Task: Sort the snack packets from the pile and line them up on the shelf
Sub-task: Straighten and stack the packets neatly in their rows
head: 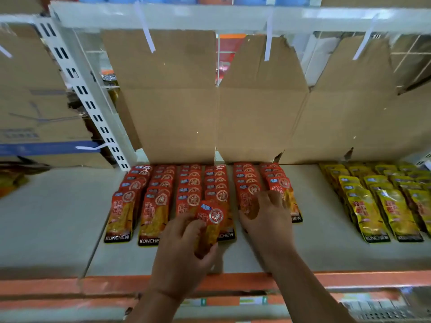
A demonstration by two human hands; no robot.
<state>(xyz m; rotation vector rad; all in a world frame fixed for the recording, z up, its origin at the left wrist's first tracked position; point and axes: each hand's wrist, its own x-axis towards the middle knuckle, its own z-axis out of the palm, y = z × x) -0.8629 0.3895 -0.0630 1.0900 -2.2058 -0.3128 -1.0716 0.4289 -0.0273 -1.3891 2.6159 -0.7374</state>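
Shelf: a pale grey shelf (58, 217) with an orange front edge (373, 278) on the near side.
Red packets: six rows of red packets (158, 194) run from far to near across the middle of the shelf, each packet overlapping the one behind it.
Left hand: the left hand (184, 252) grips a loose red packet (211, 220) by its lower part, with fingers and thumb curled round it. The packet is upright and slightly tilted, above the near end of the third and fourth rows.
Right hand: the right hand (265, 220) lies over the front packet of the fifth row (248, 203). Its fingers are bent across the top and its thumb sits at the near-left edge, holding the packet. The fingertips reach the sixth row just to the right.
Yellow packets: rows of yellow packets (382, 206) lie on the right of the shelf, well apart from the red ones.
Back wall: brown cardboard sheets (170, 96) stand upright behind the rows.
Above: a white shelf rail (210, 17) has thin white paper strips (145, 29) hanging from it.
Far left: a white slotted post (77, 85) with cardboard boxes (35, 101) beside it.
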